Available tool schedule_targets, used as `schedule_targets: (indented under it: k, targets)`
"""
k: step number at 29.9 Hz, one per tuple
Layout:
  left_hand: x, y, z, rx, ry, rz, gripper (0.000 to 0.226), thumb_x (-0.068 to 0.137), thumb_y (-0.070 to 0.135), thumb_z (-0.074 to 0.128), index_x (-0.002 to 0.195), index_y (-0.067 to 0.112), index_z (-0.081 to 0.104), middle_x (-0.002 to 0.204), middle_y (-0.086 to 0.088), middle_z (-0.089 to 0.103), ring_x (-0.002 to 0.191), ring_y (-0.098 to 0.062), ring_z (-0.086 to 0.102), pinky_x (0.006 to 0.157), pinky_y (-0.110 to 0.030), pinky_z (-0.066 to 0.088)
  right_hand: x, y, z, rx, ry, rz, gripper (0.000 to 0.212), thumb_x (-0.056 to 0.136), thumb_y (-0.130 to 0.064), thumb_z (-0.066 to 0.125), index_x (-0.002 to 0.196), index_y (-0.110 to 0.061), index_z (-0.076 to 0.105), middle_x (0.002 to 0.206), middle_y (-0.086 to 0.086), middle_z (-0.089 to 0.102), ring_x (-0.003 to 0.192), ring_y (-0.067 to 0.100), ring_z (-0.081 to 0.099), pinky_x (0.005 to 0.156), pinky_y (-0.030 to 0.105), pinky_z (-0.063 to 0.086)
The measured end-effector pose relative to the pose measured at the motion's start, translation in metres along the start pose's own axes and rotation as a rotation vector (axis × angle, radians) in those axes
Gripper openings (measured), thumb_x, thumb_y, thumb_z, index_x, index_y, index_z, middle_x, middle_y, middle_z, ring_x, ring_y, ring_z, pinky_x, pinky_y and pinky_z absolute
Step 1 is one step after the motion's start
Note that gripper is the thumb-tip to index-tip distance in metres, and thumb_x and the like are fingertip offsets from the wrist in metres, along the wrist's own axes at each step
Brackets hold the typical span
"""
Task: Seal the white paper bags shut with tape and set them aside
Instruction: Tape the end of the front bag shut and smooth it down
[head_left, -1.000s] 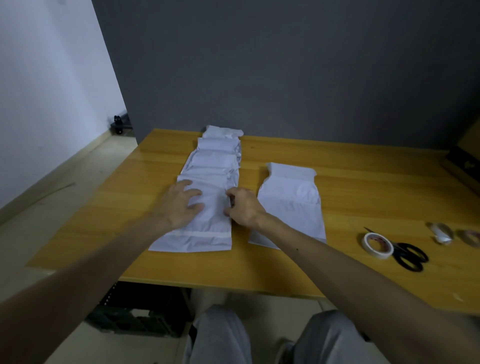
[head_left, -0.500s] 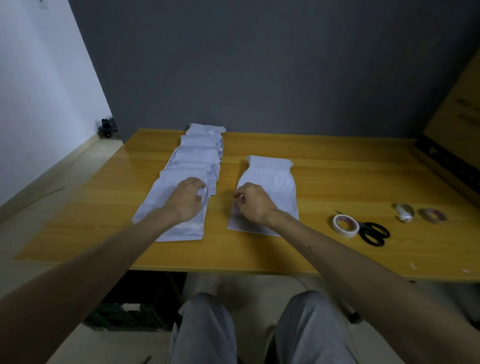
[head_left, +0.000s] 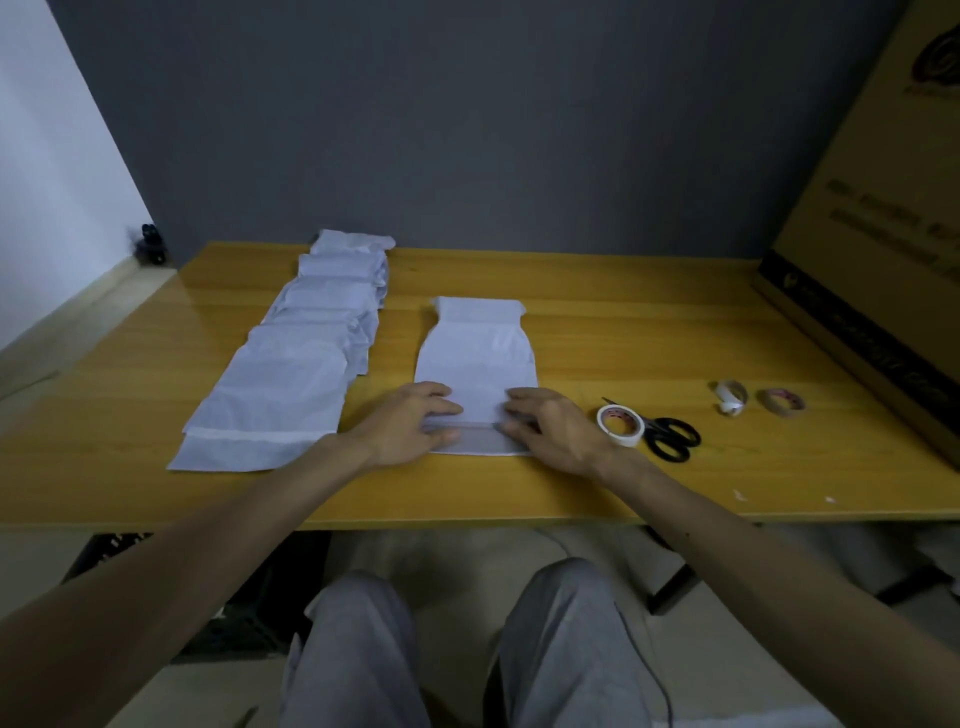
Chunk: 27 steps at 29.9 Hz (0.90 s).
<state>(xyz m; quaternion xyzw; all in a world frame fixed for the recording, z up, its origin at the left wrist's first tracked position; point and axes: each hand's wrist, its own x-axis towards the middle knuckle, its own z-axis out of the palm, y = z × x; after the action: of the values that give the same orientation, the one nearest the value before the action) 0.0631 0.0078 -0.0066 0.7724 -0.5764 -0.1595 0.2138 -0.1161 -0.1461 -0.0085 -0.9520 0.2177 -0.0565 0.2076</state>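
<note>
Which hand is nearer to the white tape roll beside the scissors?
The right hand: it rests on the single bag, just beside the tape roll. The left hand rests on the bag's left side, farther from the roll.

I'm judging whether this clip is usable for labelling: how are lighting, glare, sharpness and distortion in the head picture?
Head view: dim, bluish light, so the white bags look grey-blue; soft glare on the table near its far left corner; wide-angle distortion slants the left wall inward; tape roll and scissors are readable.
</note>
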Motion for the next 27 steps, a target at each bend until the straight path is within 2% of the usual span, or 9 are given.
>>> schedule_targets:
  k: [2, 5, 12, 15, 17, 19, 23, 25, 27]
  targets:
    - [-0.004, 0.004, 0.004, 0.011, 0.02, 0.023, 0.045, 0.088, 0.037, 0.066, 0.129, 0.02, 0.06, 0.145, 0.002, 0.042, 0.135, -0.016, 0.034, 0.113, -0.027, 0.025, -0.01, 0.002, -0.003, 0.023, -0.018, 0.004, 0.058, 0.089, -0.052, 0.058, 0.135, -0.016, 0.054, 0.149, 0.0, 0.039, 0.139, 0.016, 0.031, 0.115, 0.03, 0.024]
    - [-0.01, 0.008, 0.007, 0.022, 0.034, 0.057, 0.045, 0.086, 0.038, 0.068, 0.127, 0.02, 0.062, 0.142, 0.002, 0.044, 0.132, -0.016, 0.036, 0.109, -0.023, 0.026, -0.025, 0.0, -0.004, 0.009, -0.022, -0.041, 0.06, 0.082, -0.055, 0.065, 0.132, -0.023, 0.056, 0.148, -0.004, 0.041, 0.138, 0.014, 0.033, 0.115, 0.031, 0.025]
    - [-0.02, 0.011, 0.009, 0.023, 0.041, 0.059, 0.045, 0.084, 0.038, 0.07, 0.125, 0.022, 0.063, 0.142, 0.005, 0.045, 0.132, -0.013, 0.036, 0.107, -0.02, 0.025, -0.046, -0.008, -0.005, 0.059, 0.037, -0.167, 0.036, 0.082, -0.033, 0.073, 0.114, -0.016, 0.071, 0.134, 0.001, 0.058, 0.126, 0.012, 0.049, 0.107, 0.019, 0.031]
    - [-0.025, 0.013, 0.009, 0.024, 0.028, 0.051, 0.046, 0.084, 0.042, 0.069, 0.126, 0.023, 0.063, 0.142, 0.006, 0.045, 0.132, -0.012, 0.035, 0.108, -0.02, 0.024, -0.05, -0.007, 0.002, 0.025, 0.116, -0.238, 0.024, 0.086, -0.024, 0.07, 0.104, -0.01, 0.074, 0.125, 0.006, 0.064, 0.118, 0.018, 0.057, 0.105, 0.026, 0.039]
    - [-0.028, 0.015, 0.009, 0.026, 0.022, 0.052, 0.047, 0.084, 0.045, 0.067, 0.125, 0.024, 0.063, 0.142, 0.007, 0.044, 0.132, -0.011, 0.035, 0.108, -0.02, 0.023, -0.053, -0.009, 0.005, 0.006, 0.131, -0.27, 0.024, 0.087, -0.025, 0.069, 0.103, -0.009, 0.075, 0.122, 0.007, 0.066, 0.117, 0.019, 0.059, 0.104, 0.032, 0.043]
    - [-0.032, 0.018, 0.008, 0.029, 0.015, 0.063, 0.049, 0.083, 0.05, 0.065, 0.125, 0.024, 0.063, 0.142, 0.007, 0.044, 0.132, -0.011, 0.035, 0.106, -0.019, 0.023, -0.059, -0.009, 0.006, 0.018, 0.121, -0.289, 0.027, 0.085, -0.029, 0.071, 0.103, -0.01, 0.075, 0.121, 0.008, 0.066, 0.118, 0.017, 0.059, 0.104, 0.029, 0.043]
    - [-0.044, 0.022, 0.009, 0.047, -0.016, 0.095, 0.071, 0.074, 0.074, 0.051, 0.126, 0.027, 0.063, 0.141, 0.01, 0.044, 0.128, -0.006, 0.035, 0.104, -0.016, 0.022, -0.069, -0.007, 0.009, 0.022, 0.115, -0.323, 0.023, 0.084, -0.026, 0.072, 0.1, -0.011, 0.075, 0.118, 0.007, 0.068, 0.116, 0.016, 0.06, 0.101, 0.032, 0.047]
    - [-0.048, 0.022, 0.01, 0.059, -0.021, 0.116, 0.088, 0.065, 0.087, 0.039, 0.126, 0.028, 0.062, 0.141, 0.01, 0.044, 0.127, -0.004, 0.035, 0.104, -0.015, 0.022, -0.072, -0.008, 0.011, -0.019, 0.152, -0.352, 0.02, 0.086, -0.023, 0.066, 0.098, -0.01, 0.075, 0.115, 0.006, 0.069, 0.112, 0.018, 0.063, 0.097, 0.035, 0.051]
    - [-0.049, 0.023, 0.011, 0.062, -0.019, 0.122, 0.094, 0.061, 0.092, 0.036, 0.124, 0.029, 0.063, 0.14, 0.01, 0.044, 0.126, -0.004, 0.036, 0.105, -0.017, 0.024, -0.075, -0.011, 0.012, -0.075, 0.183, -0.378, 0.025, 0.091, -0.026, 0.057, 0.096, -0.009, 0.075, 0.111, 0.006, 0.071, 0.106, 0.019, 0.066, 0.089, 0.035, 0.055]
